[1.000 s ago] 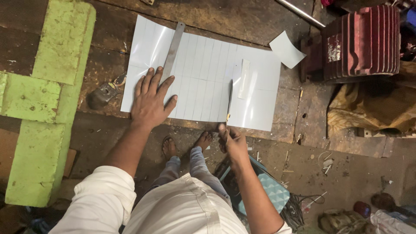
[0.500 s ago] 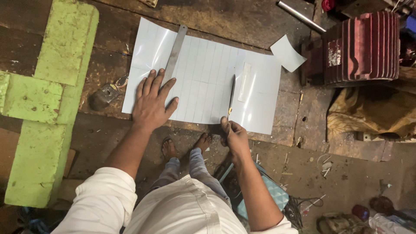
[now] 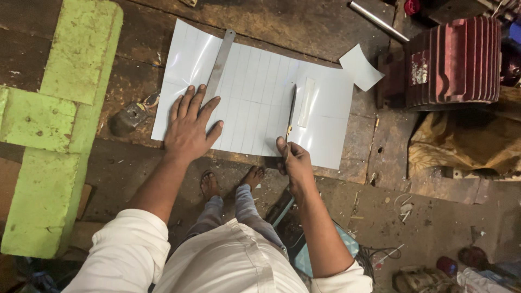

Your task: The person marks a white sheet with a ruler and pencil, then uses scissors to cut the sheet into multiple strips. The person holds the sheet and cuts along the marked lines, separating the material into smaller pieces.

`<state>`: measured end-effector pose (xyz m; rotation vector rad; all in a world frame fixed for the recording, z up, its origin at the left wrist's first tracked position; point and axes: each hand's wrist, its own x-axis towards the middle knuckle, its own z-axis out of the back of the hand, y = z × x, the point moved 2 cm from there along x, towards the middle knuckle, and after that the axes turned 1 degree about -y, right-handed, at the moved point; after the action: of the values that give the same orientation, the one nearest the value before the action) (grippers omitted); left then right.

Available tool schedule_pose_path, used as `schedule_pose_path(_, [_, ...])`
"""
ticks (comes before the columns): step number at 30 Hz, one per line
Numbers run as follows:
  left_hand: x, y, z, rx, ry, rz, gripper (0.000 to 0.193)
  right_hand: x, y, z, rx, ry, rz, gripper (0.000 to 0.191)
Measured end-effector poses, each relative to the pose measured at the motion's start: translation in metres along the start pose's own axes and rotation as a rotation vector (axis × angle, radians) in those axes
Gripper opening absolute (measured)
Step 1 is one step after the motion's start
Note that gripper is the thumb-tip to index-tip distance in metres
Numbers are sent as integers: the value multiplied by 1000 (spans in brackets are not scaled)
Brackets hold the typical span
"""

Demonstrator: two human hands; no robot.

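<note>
A large white sheet (image 3: 255, 92) marked with parallel lines lies on a dark wooden workbench (image 3: 135, 70). My left hand (image 3: 190, 127) presses flat on the sheet's near left part, fingers spread, beside a metal ruler (image 3: 220, 62) that lies along one line. My right hand (image 3: 293, 160) grips a pair of scissors (image 3: 291, 111) at the sheet's near edge, the blades reaching up into the sheet along a line. A narrow cut strip (image 3: 306, 102) lies just right of the blades.
A small loose white piece (image 3: 361, 66) lies past the sheet's right corner. A red finned motor housing (image 3: 453, 62) stands at the right, a metal rod (image 3: 377, 20) behind it. Green painted blocks (image 3: 59, 108) line the left. A small metal object (image 3: 127, 116) sits left of the sheet.
My right hand has come up to the sheet's near edge with the scissors, and the blades now run further into the sheet. My left hand stays pressed in place.
</note>
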<state>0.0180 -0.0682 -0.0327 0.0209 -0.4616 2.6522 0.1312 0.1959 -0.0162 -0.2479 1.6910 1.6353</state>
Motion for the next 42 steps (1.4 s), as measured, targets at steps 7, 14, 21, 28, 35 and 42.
schedule_pose_path(7, [0, -1, 4, -7, -33, -7, 63, 23, 13, 1, -20, -53, -64, 56])
schedule_pose_path(14, [-1, -1, 5, -16, -45, -12, 62, 31, 10, 0, -83, -32, 25, 60])
schedule_pose_path(21, [-1, 0, 4, -15, -51, -13, 63, 40, 25, -1, -46, -70, -16, 56])
schedule_pose_path(28, [0, 0, 6, -4, -44, -13, 63, 46, 28, -8, -91, -47, 32, 61])
schedule_pose_path(35, [0, -1, 10, -27, -44, -3, 63, 43, 37, -12, -68, -72, -22, 63])
schedule_pose_path(42, [1, -1, 12, -34, -54, -13, 63, 52, 42, -13, -47, -46, 3, 65])
